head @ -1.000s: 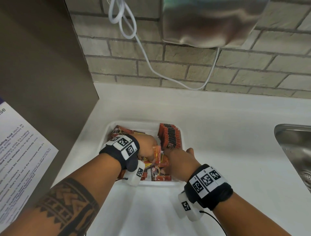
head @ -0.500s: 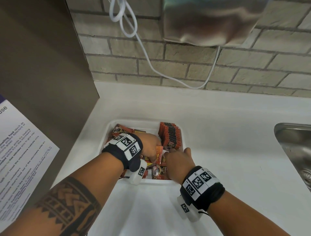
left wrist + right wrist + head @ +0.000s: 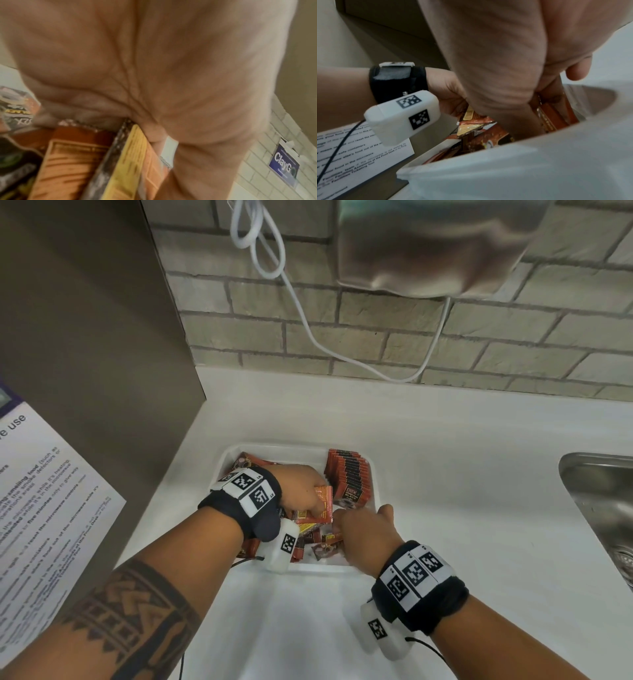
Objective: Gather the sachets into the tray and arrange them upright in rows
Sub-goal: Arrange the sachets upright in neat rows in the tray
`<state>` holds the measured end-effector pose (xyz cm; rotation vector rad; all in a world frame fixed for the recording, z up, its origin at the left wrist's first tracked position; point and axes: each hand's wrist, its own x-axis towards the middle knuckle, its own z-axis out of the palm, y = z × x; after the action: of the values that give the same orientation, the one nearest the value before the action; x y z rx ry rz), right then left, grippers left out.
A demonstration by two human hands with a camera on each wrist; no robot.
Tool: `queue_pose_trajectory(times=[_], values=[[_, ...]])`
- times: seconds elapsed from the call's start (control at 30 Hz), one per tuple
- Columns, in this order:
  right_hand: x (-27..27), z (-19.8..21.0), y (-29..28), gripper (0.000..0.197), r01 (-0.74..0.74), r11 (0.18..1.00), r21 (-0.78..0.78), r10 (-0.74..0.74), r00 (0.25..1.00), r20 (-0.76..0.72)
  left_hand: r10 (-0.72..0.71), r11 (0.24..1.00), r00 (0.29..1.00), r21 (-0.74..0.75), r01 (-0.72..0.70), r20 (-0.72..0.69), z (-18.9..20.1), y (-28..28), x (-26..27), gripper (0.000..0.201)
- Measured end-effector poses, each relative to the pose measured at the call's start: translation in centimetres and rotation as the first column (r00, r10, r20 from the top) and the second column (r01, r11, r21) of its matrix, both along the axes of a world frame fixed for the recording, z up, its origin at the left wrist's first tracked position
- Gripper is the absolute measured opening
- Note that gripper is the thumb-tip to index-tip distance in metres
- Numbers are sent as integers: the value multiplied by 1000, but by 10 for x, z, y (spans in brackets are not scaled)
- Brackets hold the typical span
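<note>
A white tray (image 3: 274, 445) sits on the white counter against the left panel. A row of red-and-black sachets (image 3: 349, 477) stands upright along its right side. Loose sachets (image 3: 325, 551) lie jumbled in the front and left parts. My left hand (image 3: 301, 491) is inside the tray and grips a small bundle of orange sachets (image 3: 323, 503) on edge; their edges also show as held sachets (image 3: 133, 155) under the palm. My right hand (image 3: 363, 529) reaches in beside it, fingers curled down and pinching an orange sachet (image 3: 556, 112) from the loose pile. Both hands' fingertips are mostly hidden.
A steel sink (image 3: 603, 508) lies at the right edge. A brown panel (image 3: 102, 337) with a printed notice (image 3: 44, 508) stands on the left. A white cable (image 3: 308, 330) and a metal wall unit (image 3: 428, 244) hang on the brick wall behind.
Both hands stay in the tray. The right hand has shifted slightly among the loose sachets, and the bundle in the left hand sits a little higher.
</note>
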<state>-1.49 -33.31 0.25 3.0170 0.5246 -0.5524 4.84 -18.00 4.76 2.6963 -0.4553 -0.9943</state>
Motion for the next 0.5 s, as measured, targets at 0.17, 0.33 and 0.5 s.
queue_pose_trajectory(times=[0.17, 0.33, 0.5], values=[[-1, 13, -8, 23, 6, 998, 62, -6, 1000, -2, 7, 999, 1000, 46, -6, -11, -2, 1, -5, 32], [2, 21, -15, 23, 47, 989, 144, -49, 999, 13, 6, 1000, 1000, 11, -6, 29, -2, -3, -7, 23], [5, 22, -24, 12, 124, 955, 271, -128, 992, 1, 35, 997, 998, -67, -31, 58, 4, 0, -4, 25]])
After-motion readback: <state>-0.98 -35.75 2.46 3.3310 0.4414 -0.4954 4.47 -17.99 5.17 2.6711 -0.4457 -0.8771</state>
